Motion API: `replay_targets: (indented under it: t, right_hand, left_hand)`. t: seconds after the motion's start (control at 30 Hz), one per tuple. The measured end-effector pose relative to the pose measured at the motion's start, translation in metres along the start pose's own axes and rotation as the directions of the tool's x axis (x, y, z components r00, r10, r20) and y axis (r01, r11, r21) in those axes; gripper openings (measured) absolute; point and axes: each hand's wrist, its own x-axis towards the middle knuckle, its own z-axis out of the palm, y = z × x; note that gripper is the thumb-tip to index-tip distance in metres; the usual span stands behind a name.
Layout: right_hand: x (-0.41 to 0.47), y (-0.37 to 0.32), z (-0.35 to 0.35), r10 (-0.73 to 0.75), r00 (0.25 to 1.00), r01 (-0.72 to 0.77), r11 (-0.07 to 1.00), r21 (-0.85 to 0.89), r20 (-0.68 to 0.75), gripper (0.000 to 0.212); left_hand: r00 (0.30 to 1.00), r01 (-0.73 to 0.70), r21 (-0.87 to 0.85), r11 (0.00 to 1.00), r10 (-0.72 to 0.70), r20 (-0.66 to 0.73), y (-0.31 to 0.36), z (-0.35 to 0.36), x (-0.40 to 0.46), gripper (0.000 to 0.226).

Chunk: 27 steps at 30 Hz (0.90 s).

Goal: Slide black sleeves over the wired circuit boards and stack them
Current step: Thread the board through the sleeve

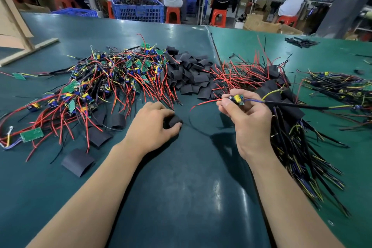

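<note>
My right hand point(247, 119) pinches a small wired circuit board point(237, 99) with a yellow part, held above the table; its red wire trails left and a black cable runs right. My left hand point(153, 125) rests on the green mat, fingers curled round a black sleeve point(174, 121). A tangled pile of bare boards with red and black wires point(104, 82) lies at the left. Behind it is a heap of loose black sleeves point(191, 74). To the right of my right hand lies a stack of sleeved boards point(285, 106) with wires fanned out.
Loose flat sleeves point(77, 162) lie at the front left on the green mat point(181, 197). Another bundle of wired boards point(340, 86) sits far right. A wooden frame point(24, 46) stands at the back left. Seated workers and a blue crate point(138, 10) are beyond the table.
</note>
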Motion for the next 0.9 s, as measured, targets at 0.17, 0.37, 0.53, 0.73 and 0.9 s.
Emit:
replay_targets:
  t: [0.17,0.37,0.53,0.73,0.9]
  right_hand:
    - [0.003,0.0,-0.003,-0.02,1.0,0.02,1.0,-0.008,-0.011,0.024]
    - [0.003,-0.005,-0.003,0.02,0.998,-0.014,0.994,0.108,-0.055,0.023]
    - [0.005,-0.015,-0.002,0.112,0.992,-0.086,0.934,0.346,-0.057,0.023]
    - [0.004,-0.023,-0.003,0.173,0.985,-0.156,0.874,0.46,0.004,0.023]
    - [0.005,-0.017,-0.001,0.159,0.986,-0.129,0.922,0.366,-0.052,0.022]
  left_hand:
    - [0.999,0.047,-0.093,0.994,-0.047,0.004,-0.002,-0.002,0.0,0.025]
    - [0.997,0.009,-0.245,0.969,-0.029,-0.077,-0.002,-0.004,-0.003,0.008]
    - [0.981,0.01,-0.575,0.818,-0.119,-0.152,0.006,-0.003,-0.004,0.023]
    - [0.976,-0.031,-0.64,0.767,-0.114,-0.185,0.009,-0.001,-0.004,0.035]
    - [0.969,-0.137,-0.618,0.774,-0.025,-0.246,0.01,-0.002,-0.005,0.027]
